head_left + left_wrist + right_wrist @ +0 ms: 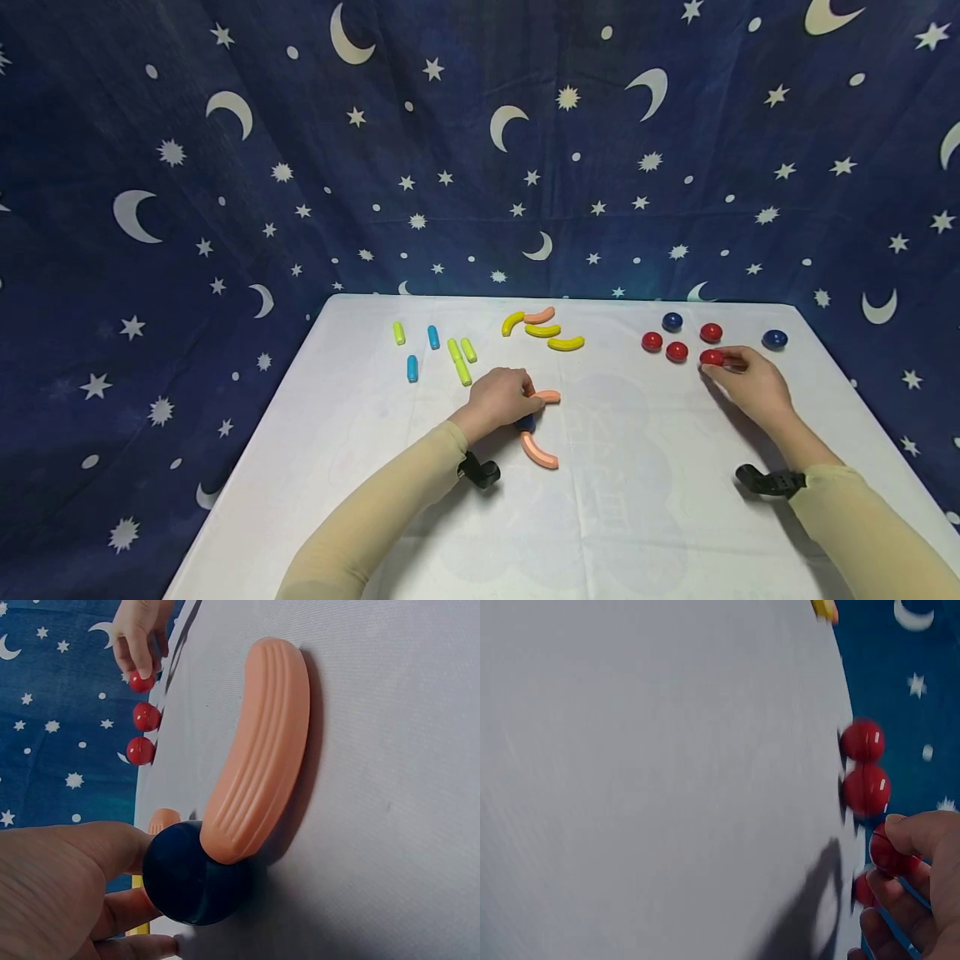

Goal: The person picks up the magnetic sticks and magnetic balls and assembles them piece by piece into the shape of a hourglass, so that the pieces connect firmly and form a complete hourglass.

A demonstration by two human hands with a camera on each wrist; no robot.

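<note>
My left hand (pixel 501 398) holds a dark blue ball (pixel 191 877) between thumb and fingers, low over the table. One curved orange stick (pixel 262 742) touches the ball with its end and points toward me. A second orange stick (pixel 549 397) lies at the ball's far side, partly hidden by the hand. Over at the right, my right hand (pixel 752 385) pinches a red ball (pixel 887 851) between thumb and fingertips. More red balls (pixel 866 789) are close to it, along with blue balls (pixel 775 339).
Yellow curved sticks (pixel 566 343) and an orange one (pixel 540 316) lie at the back middle of the white table (pixel 630 508). Short green sticks (pixel 468 350) and blue sticks (pixel 412 368) lie at the back left. A starry dark blue cloth (pixel 465 150) hangs behind.
</note>
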